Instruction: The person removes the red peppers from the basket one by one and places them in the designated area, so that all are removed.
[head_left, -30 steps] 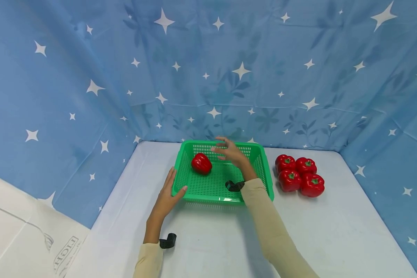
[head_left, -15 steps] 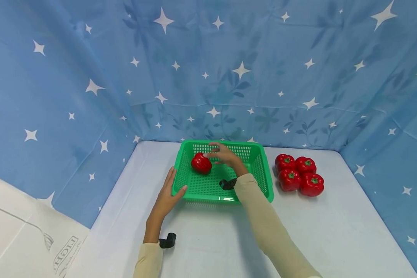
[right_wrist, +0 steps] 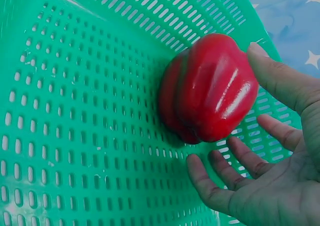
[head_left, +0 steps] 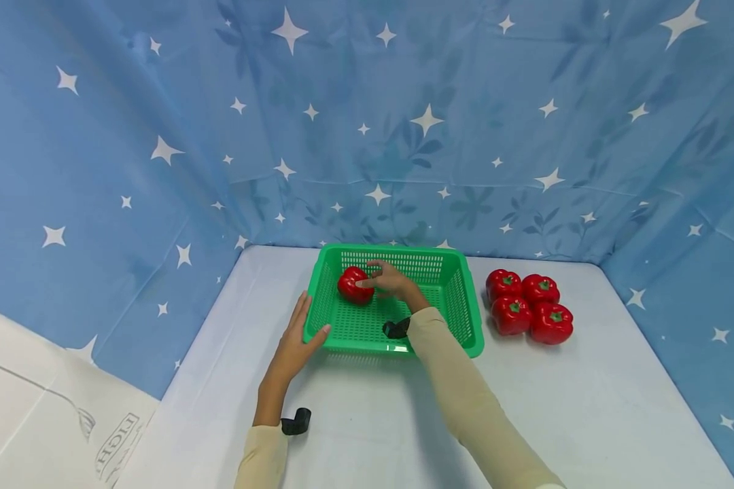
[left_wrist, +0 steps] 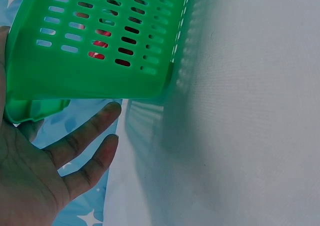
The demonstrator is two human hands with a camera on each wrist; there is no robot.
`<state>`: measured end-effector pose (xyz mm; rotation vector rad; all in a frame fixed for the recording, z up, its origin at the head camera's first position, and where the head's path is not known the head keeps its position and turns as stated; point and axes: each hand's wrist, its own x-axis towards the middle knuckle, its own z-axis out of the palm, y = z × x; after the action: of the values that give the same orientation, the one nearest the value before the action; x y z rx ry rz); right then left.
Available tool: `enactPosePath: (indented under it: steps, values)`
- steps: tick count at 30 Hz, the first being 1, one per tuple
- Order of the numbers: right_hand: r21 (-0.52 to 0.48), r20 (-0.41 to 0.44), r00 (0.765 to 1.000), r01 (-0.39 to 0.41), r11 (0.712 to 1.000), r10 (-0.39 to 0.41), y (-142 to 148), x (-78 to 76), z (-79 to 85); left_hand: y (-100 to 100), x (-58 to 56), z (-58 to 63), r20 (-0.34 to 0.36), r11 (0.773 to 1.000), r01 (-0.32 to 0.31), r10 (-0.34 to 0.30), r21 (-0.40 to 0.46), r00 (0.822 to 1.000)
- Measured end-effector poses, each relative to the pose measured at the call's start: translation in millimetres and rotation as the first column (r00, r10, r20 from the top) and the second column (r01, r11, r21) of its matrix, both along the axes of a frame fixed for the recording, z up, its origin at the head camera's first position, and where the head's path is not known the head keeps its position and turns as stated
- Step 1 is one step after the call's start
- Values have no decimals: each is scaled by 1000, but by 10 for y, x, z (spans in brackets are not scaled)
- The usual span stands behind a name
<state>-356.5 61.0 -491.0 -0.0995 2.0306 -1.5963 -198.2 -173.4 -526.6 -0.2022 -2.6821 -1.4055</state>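
A green plastic basket (head_left: 474,305) with slotted walls stands on the white table. One glossy red bell pepper (head_left: 349,289) lies on its side toward the basket's back left. My right hand (head_left: 393,280) is inside the basket beside that pepper. In the right wrist view its thumb (right_wrist: 272,73) is right at the pepper's upper edge, and the other fingers spread below without curling round it. My left hand (head_left: 293,350) rests at the basket's front left corner, thumb near the rim. The left wrist view shows its straight fingers (left_wrist: 90,136) alongside the corner.
Several red bell peppers (head_left: 529,309) stand in a tight cluster on the table (head_left: 612,387), right of the basket. A blue curtain (head_left: 367,122) with white stars hangs behind the table and along both sides.
My right hand has moved left and slightly down inside the basket, from beyond the pepper's right to right beside it. The left hand has stayed at the basket's corner.
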Motion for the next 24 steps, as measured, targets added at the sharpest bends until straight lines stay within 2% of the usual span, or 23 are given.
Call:
enactPosePath:
  steps: [11, 15, 24]
  values:
    - [77, -25, 998, -57, 995, 59, -122, 0, -101, 13, 2, 0, 4, 1000, -4, 4, 5, 1000]
    - [126, -52, 998, -40, 991, 47, -176, 36, -106, 19, 6, 4, -5, 1000, -2, 2, 3, 1000]
    - [153, -74, 997, 34, 988, -23, -270, 102, -115, 7, 23, -6, 3, 1000, -1, 1, 10, 1000]
